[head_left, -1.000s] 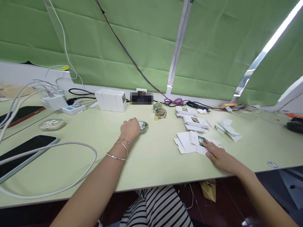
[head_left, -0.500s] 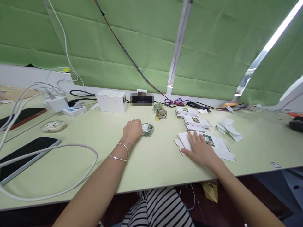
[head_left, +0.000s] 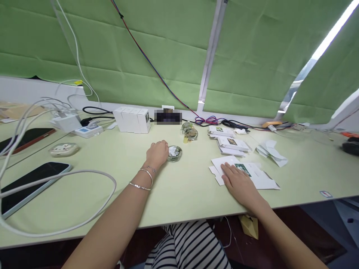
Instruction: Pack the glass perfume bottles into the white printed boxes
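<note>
My left hand (head_left: 157, 154) rests on the table with its fingers curled in, against the left edge of a round clear case (head_left: 174, 153) with a pale label and green inside. The fingertips are hidden under the hand, so I cannot tell what they hold. My right hand (head_left: 240, 184) lies flat, fingers stretched out, on a flattened white box (head_left: 262, 177) with a green printed picture. Behind the round case, two more round clear cases (head_left: 190, 133) lie together, a yellow tag beside them.
Flat white boxes (head_left: 233, 143) and crumpled paper (head_left: 271, 152) lie beyond my right hand. White boxes (head_left: 131, 120) stand in a row at the back. Leftward are a phone (head_left: 30, 183), a looping white cable (head_left: 108, 209) and a beige case (head_left: 64, 149).
My right hand has slid slightly toward me, its fingers closer together. The flattened box under it has turned a little and lies flatter. My left hand has barely moved.
</note>
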`<state>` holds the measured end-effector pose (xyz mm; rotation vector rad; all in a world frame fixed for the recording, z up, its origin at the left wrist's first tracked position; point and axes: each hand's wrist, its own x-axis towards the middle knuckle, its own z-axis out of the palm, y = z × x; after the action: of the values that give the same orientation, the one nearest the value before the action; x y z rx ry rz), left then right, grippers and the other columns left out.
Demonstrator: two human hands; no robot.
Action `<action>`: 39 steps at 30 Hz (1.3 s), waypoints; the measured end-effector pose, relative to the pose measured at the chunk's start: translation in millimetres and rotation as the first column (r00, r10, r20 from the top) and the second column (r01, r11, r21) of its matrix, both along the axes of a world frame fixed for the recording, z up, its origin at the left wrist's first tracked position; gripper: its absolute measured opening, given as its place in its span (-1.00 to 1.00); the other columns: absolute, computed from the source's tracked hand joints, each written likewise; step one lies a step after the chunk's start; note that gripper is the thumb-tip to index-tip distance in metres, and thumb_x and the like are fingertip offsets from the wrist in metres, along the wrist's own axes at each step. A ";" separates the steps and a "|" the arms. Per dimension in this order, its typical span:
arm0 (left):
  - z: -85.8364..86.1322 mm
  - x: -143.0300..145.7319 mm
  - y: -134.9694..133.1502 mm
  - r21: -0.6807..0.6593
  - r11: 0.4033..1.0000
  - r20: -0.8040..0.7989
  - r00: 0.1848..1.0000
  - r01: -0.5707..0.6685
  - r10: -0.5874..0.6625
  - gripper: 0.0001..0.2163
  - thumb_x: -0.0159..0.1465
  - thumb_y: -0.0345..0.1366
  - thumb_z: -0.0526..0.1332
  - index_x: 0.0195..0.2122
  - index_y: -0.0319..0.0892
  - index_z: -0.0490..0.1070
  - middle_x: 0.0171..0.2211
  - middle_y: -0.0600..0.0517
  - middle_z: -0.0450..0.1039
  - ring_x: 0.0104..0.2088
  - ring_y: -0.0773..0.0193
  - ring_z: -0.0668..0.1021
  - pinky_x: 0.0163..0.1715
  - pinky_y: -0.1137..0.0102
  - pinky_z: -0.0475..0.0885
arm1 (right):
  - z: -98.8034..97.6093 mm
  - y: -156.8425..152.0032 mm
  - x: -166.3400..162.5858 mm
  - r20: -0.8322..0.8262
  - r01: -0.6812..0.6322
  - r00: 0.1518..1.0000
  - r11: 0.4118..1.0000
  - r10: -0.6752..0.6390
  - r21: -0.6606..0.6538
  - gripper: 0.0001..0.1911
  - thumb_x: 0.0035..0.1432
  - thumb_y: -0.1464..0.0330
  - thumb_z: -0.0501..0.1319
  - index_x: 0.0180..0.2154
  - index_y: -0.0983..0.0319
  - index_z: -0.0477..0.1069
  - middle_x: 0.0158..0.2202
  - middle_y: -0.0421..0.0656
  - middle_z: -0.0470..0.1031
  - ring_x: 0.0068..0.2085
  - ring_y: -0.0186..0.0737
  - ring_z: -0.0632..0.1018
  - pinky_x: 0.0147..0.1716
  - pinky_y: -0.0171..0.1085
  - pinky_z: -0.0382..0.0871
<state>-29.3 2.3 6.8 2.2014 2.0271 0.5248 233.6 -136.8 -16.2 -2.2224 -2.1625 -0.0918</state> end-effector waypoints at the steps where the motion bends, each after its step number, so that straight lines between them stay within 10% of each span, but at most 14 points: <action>1: -0.2 0.1 0.4 0.001 1.000 -0.001 1.000 0.001 -0.001 -0.64 0.29 -0.32 -0.18 -0.12 -0.19 0.37 -0.09 -0.11 0.44 -0.09 -0.01 0.40 -0.24 0.20 0.35 | 0.1 -0.2 0.4 -0.023 -0.013 1.000 1.000 0.013 0.019 -0.48 0.27 0.26 -0.21 0.20 0.26 0.09 0.24 -0.08 0.10 0.23 0.02 0.18 0.13 0.05 0.10; 11: -2.3 -2.6 2.9 0.018 0.998 0.079 0.995 0.065 -0.067 -0.66 0.28 -0.34 -0.16 -0.09 -0.19 0.35 -0.17 -0.10 0.48 -0.14 0.08 0.46 -0.22 0.27 0.34 | 5.8 13.5 -19.1 -0.106 -0.160 0.982 0.987 0.159 0.004 -0.43 0.25 0.18 -0.13 0.21 0.31 0.05 0.27 0.00 0.01 0.26 -0.08 0.10 0.20 -0.08 0.02; 21: -13.8 -2.1 9.6 0.027 0.903 0.115 0.896 0.430 -0.430 -0.63 0.02 -0.54 -0.01 -0.19 -0.17 0.41 -0.24 -0.02 0.45 -0.18 0.18 0.43 -0.15 0.34 0.32 | -6.5 14.0 25.8 0.028 0.031 0.999 0.987 -0.035 0.155 -0.51 0.23 0.33 -0.16 0.11 0.38 0.22 0.23 0.07 0.12 0.24 0.06 0.14 0.13 0.04 0.10; 29: -16.1 -5.1 12.8 0.025 0.893 0.135 0.884 0.449 -0.448 -0.63 -0.02 -0.53 0.00 -0.19 -0.15 0.36 -0.24 -0.01 0.42 -0.13 0.17 0.40 -0.13 0.32 0.31 | 41.8 58.8 -62.9 -0.263 -0.435 0.816 0.846 0.515 0.308 -0.59 0.18 0.21 0.04 0.05 0.18 0.24 0.02 -0.05 0.35 0.04 -0.09 0.37 0.02 -0.07 0.26; 39: 2.5 0.0 -4.9 0.265 0.875 0.384 0.788 0.406 -0.482 -0.65 0.15 -0.29 0.08 -0.01 -0.15 0.19 -0.18 0.00 0.33 -0.16 0.26 0.41 -0.18 0.37 0.35 | -1.0 115.2 -95.3 -0.507 -0.412 0.625 0.802 0.594 0.433 -0.52 0.12 0.42 0.02 0.10 0.29 0.09 0.02 0.01 0.34 -0.03 -0.16 0.39 -0.06 -0.15 0.29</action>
<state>-29.3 -2.6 9.3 2.2745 1.2187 1.0446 138.3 -21.6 -17.2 -1.1581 -2.0995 0.3045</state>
